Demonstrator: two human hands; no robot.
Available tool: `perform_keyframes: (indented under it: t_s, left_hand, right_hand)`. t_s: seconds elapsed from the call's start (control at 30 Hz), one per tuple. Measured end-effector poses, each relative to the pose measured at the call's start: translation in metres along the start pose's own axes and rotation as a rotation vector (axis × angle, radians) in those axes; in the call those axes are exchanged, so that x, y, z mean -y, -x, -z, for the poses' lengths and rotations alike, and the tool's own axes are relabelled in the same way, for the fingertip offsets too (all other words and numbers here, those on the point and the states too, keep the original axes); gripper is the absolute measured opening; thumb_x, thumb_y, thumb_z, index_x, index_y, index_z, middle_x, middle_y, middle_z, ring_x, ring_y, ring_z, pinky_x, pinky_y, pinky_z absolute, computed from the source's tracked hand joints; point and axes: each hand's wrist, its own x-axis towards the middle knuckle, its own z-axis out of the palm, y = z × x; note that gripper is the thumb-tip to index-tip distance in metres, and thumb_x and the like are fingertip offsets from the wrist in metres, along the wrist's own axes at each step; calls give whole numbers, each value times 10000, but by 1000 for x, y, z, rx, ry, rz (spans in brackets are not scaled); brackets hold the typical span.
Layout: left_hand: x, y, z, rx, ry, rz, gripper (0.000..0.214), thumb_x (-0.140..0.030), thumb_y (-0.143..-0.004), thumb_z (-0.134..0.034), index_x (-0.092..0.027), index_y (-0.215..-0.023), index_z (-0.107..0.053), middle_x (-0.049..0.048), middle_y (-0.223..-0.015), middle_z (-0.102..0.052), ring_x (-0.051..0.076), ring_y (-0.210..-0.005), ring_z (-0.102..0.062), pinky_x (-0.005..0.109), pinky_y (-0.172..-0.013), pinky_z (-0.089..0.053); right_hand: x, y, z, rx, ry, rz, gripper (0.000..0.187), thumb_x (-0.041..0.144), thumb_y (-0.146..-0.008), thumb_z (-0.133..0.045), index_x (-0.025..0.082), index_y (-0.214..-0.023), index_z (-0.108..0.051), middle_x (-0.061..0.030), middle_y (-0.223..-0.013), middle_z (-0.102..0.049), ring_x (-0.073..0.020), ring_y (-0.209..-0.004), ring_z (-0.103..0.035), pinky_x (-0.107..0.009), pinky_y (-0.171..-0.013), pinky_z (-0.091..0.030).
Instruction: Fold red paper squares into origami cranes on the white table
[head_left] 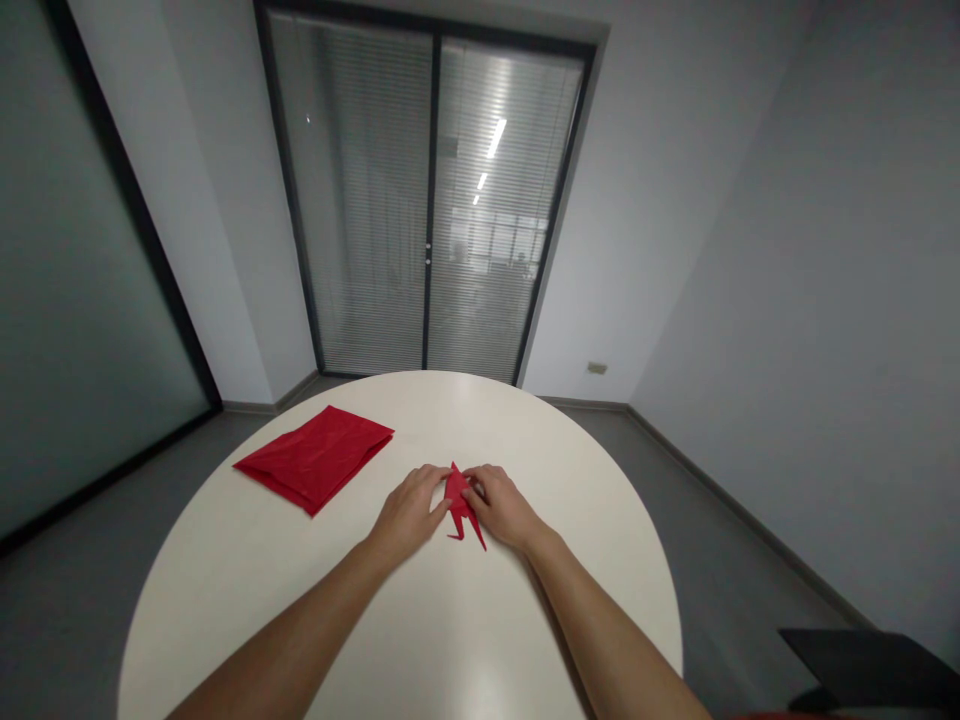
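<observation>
A small folded red paper shape (458, 503) with pointed tips lies on the round white table (420, 620), between my two hands. My left hand (409, 512) rests on the table at the shape's left side, fingers curled and pressing on its edge. My right hand (501, 505) sits at its right side, fingertips pinching the paper near its top. Part of the paper is hidden under my fingers.
A stack of red paper sheets (315, 455) lies on the table's far left. Beyond the table are a glass double door with blinds (427, 200), grey walls and grey floor. A dark object (877, 665) shows at the lower right corner.
</observation>
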Motion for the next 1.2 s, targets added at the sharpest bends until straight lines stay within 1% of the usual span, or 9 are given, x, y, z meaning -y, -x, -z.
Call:
perform_keyframes:
  t_s: [0.1,0.2,0.37,0.43,0.53,0.7,0.9,1.07,1.2]
  left_hand:
    - [-2,-1,0,11,-47,-67,317,-153,-905,-623,-247,-1202,-683,67,-1275,-654,244,-1191,-585,391,-1025,-490]
    - [-3,-2,-1,65,-80,-107,266,-125,-923,-597,-260,-1091,-753,49,-1208,-712,236,-1150,-613,385,-1015,-503]
    - [-6,-3,0,123,-112,-117,297,-124,-950,-564,-252,-1131,-762,47,-1173,-751,237,-1135,-640,386,-1015,-508]
    - [-7,-3,2,147,-131,-108,300,-134,-959,-557,-245,-1150,-759,49,-1202,-746,239,-1155,-639,386,-1030,-499]
    - [-9,-3,4,156,-165,-94,286,-156,-968,-552,-235,-1143,-764,52,-1227,-738,252,-1174,-632,399,-1044,-489]
    - [-7,-2,2,130,-151,-108,260,-212,-977,-561,-249,-1128,-768,50,-1203,-744,251,-1160,-636,396,-1034,-492]
    - [-6,-2,1,135,-147,-83,256,-227,-967,-576,-242,-1137,-767,60,-1206,-744,272,-1157,-634,421,-1011,-499]
    - [-5,-1,2,122,-124,-58,262,-234,-973,-565,-250,-1144,-763,74,-1248,-717,271,-1172,-623,418,-1010,-497]
    - [-2,0,3,75,-99,-2,266,-232,-957,-580,-238,-1164,-746,95,-1233,-702,279,-1160,-618,419,-999,-494]
  right_hand:
    - [-4,0,-1,-7,16,36,348,214,-979,-552,179,-1321,-610,-141,-1243,-677,-263,-1179,-582,-416,-1037,-447]
    - [-7,-1,-1,2,38,116,365,174,-995,-498,171,-1340,-616,-148,-1322,-655,-269,-1254,-553,-438,-1083,-443]
    - [-12,0,3,159,40,297,422,163,-1016,-421,206,-1397,-597,-120,-1443,-599,-237,-1352,-525,-506,-1224,-298]
    - [-15,0,4,202,62,274,427,200,-1031,-403,202,-1417,-585,-123,-1475,-570,-245,-1399,-487,-524,-1244,-253]
    - [-16,0,6,165,103,204,423,233,-1038,-401,201,-1413,-595,-122,-1468,-577,-258,-1424,-461,-537,-1248,-236]
    - [-14,-1,10,170,47,256,421,251,-1048,-404,230,-1432,-576,-101,-1451,-597,-221,-1405,-487,-511,-1260,-209]
    - [-19,0,12,96,127,118,327,287,-1010,-506,255,-1244,-731,-112,-1466,-580,-299,-1457,-404,-577,-1216,-242]
    - [-19,-2,14,158,13,270,331,234,-1004,-505,284,-1248,-724,-80,-1340,-682,-223,-1309,-570,-511,-1216,-288]
    - [-19,-2,11,136,-28,263,351,188,-978,-522,280,-1254,-719,-67,-1312,-700,-220,-1261,-598,-508,-1211,-293]
